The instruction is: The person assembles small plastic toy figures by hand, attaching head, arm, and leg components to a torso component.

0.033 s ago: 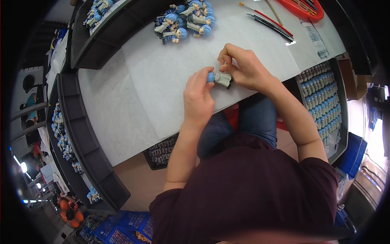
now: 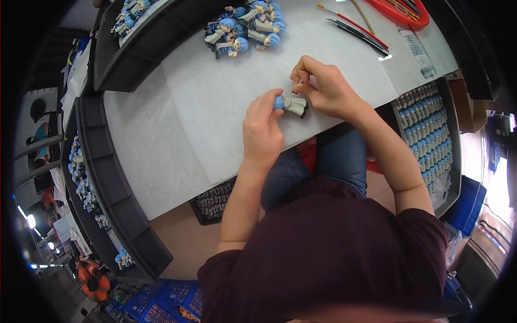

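My left hand (image 2: 263, 126) is closed around the blue-haired head of a small figurine (image 2: 294, 105). The figurine lies on its side over the white table (image 2: 202, 116), its pale coat and dark feet pointing right. Just beyond the coat is my right hand (image 2: 326, 89), with its thumb and fingers curled into a pinch. A tiny bit of something shows near those fingertips, too small to name. Farther off, a heap of similar blue-haired figurines (image 2: 245, 29) lies on the tabletop.
Thin brushes (image 2: 358, 35) and a red tray (image 2: 401, 13) with tools occupy the far right. Dark crates (image 2: 116, 188) with figurines line the left side. At the right stands a tray of figurines in rows (image 2: 425, 132). Below the table edge is a dark tray (image 2: 212, 203).
My right hand has shifted very slightly up and away from the figurine's coat. My left hand keeps its hold on the head.
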Motion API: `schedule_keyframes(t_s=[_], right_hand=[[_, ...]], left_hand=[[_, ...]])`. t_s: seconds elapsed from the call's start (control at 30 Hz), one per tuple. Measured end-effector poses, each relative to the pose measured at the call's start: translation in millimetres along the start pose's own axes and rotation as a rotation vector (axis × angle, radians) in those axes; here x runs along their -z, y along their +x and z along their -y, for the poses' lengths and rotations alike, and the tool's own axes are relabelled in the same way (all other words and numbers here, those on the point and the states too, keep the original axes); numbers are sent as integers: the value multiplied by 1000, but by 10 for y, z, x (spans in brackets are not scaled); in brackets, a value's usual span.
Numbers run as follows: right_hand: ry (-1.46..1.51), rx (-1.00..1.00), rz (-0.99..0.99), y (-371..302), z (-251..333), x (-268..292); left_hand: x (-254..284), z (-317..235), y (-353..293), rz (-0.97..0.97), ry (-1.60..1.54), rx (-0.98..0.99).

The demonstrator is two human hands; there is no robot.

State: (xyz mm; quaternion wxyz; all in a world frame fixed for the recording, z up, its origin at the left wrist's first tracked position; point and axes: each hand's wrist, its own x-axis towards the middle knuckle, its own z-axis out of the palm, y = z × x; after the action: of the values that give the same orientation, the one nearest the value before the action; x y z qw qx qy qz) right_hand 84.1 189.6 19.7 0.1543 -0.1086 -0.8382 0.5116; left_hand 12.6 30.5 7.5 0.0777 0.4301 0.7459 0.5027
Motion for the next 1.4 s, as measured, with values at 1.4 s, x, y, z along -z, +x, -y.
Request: schedule_keyframes(t_s=[1.4], right_hand=[[-309, 465, -262, -403, 288, -148]], left_hand=[[85, 56, -11, -17, -591, 326]])
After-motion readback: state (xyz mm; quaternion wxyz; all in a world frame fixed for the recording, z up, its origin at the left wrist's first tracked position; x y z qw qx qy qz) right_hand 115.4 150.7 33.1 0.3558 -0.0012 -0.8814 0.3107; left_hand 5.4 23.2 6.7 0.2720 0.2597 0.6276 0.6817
